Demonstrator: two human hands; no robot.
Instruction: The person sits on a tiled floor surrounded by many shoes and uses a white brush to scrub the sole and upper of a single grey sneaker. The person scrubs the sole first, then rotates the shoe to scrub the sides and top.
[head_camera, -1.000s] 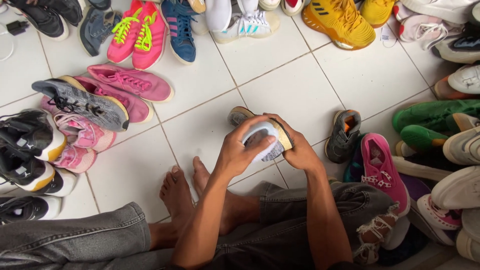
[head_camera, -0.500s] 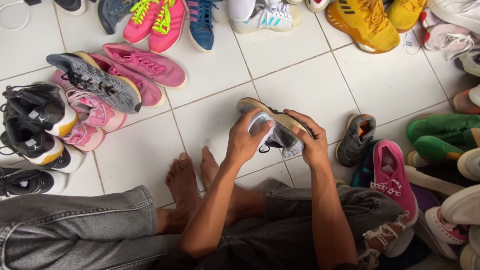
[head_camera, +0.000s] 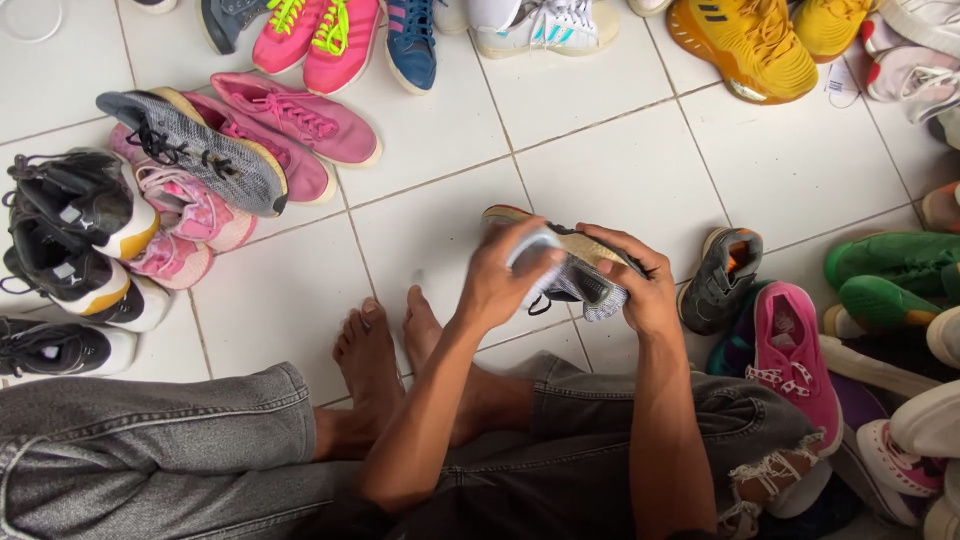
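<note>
Both hands are on one grey shoe (head_camera: 575, 268), held up off the white tile floor (head_camera: 620, 170) just past the bare feet (head_camera: 385, 350). The left hand (head_camera: 505, 275) wraps over its left end with fingers curled and blurry, and the right hand (head_camera: 640, 280) clamps the right end, fingers over the top. Small grey sneaker (head_camera: 720, 278) and pink shoe (head_camera: 790, 360) sit just right of it, pink pair (head_camera: 285, 125) off to the far left.
</note>
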